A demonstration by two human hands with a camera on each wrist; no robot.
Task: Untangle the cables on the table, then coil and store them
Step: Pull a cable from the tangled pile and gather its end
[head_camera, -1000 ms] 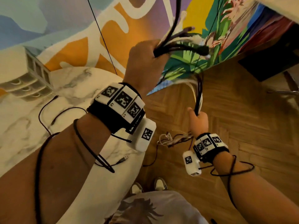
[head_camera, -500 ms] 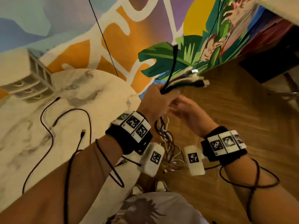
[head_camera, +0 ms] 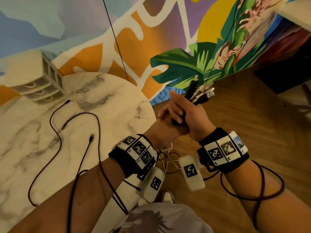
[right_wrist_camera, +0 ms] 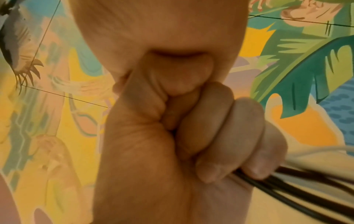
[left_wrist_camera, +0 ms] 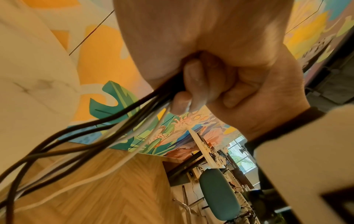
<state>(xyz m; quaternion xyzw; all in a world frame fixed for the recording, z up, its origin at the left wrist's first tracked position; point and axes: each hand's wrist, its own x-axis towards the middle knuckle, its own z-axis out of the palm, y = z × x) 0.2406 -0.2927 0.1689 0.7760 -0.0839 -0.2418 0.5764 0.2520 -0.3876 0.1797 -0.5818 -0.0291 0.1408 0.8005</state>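
Your right hand [head_camera: 193, 118] has joined your left hand [head_camera: 168, 121], both fisted round the cable bundle [head_camera: 200, 94]; only the left wrist view shows its black and white strands trailing below.

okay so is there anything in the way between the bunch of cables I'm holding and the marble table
Nothing visible blocks that path. Both hands, left and right, grip the cable bundle beside the table's edge. Two loose black cables lie farther in on the tabletop, so the bundle could land on them.

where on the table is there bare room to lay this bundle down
Bare marble lies along the table edge right of the loose cables, toward the wall. The middle, where they snake, is crowded; the drawer unit fills the far left.
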